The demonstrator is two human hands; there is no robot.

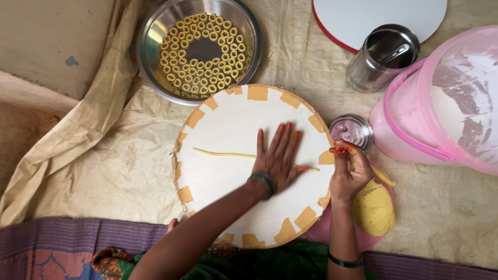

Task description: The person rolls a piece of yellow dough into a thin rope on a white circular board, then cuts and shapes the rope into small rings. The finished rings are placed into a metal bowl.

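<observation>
Left hand lies flat and open on a thin dough rope across the round white board — right hand pinches its fingertips together beside a yellow dough lump.

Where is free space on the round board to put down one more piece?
On the round board, bare patches lie above the dough strand, toward the steel bowl, and below it, left of the left hand. The right edge is crowded: right hand, small steel lid, yellow dough lump.
</observation>
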